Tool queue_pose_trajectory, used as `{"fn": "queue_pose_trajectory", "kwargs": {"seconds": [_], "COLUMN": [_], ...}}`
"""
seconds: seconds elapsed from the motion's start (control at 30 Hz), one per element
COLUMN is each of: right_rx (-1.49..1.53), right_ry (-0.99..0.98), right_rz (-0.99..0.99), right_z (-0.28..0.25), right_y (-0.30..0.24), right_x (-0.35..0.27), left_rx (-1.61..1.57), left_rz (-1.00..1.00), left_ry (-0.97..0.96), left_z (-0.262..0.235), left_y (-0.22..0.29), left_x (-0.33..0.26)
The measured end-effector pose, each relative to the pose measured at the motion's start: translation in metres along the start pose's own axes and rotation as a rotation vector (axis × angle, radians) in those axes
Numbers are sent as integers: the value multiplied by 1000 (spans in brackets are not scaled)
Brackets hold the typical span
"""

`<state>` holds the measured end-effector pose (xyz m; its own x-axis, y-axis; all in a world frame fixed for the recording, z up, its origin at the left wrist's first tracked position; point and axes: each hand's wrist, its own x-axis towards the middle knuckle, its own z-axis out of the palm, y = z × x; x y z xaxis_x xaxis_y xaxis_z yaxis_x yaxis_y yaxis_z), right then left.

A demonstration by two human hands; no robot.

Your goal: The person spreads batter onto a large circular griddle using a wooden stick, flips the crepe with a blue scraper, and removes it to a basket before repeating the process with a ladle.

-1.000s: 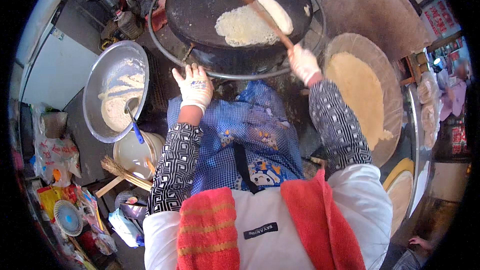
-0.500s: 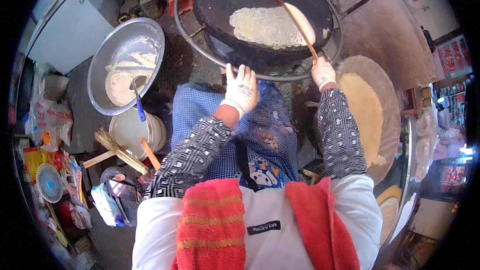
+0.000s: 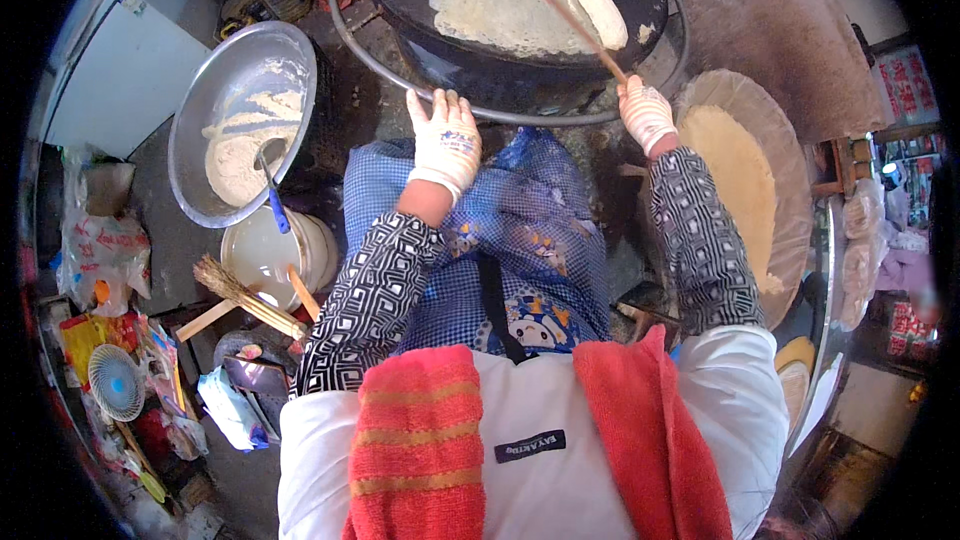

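Note:
My right hand (image 3: 647,112), in a white glove, is closed around the near end of a thin wooden stick (image 3: 575,25). The stick slants up and left over a round black griddle (image 3: 540,68), its far end smeared by motion. Beneath it lies a thin pale sheet of batter (image 3: 480,18), and just right of the stick a thick roll of dough (image 3: 595,5). My left hand (image 3: 445,145), also gloved, has its fingers stretched out, the tips at the metal ring (image 3: 500,117) around the griddle. Nothing shows in that hand.
On the left, a metal basin (image 3: 185,140) holds pale batter and a blue-handled ladle (image 3: 278,208), above a white bucket (image 3: 320,255). A straw brush (image 3: 240,290) lies beside it. To the right stands a wide plastic-lined tray (image 3: 795,190) with yellowish flat sheets.
The stick has swung leftward off the thick roll, leaving a gap between them. My left hand has shifted a little left along the ring. The whole view has moved slightly.

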<state>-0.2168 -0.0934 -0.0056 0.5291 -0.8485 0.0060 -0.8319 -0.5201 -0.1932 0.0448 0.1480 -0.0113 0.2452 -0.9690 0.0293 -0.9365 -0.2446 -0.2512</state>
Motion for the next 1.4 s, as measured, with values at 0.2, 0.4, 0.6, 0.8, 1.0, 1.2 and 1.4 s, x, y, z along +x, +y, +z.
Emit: {"fn": "queue_pose_trajectory", "kwargs": {"seconds": [0.2, 0.4, 0.6, 0.8, 1.0, 1.2, 1.4], "right_rx": [-145, -76, -258, -92, -188, -178, -58], "right_ry": [136, 40, 44, 42, 74, 25, -71], "right_rz": [83, 177, -56, 119, 155, 19, 163], "right_z": [-9, -10, -7, -16, -12, -6, -37], "right_y": [-16, -2, -11, -36, 3, -11, -47], "right_x": [14, -12, -10, -1, -2, -5, 17], "left_rx": [-14, -7, 32, 23, -161, -101, -35], "left_rz": [-71, -155, -208, -234, 46, 32, -49], "left_ry": [-9, -29, -95, -288, 39, 32, 107], "left_z": [-1, 1, 13, -32, -20, -2, 10], "left_y": [-24, -46, -68, -81, 10, 3, -22], "left_x": [3, 8, 21, 24, -6, -1, 1]}}
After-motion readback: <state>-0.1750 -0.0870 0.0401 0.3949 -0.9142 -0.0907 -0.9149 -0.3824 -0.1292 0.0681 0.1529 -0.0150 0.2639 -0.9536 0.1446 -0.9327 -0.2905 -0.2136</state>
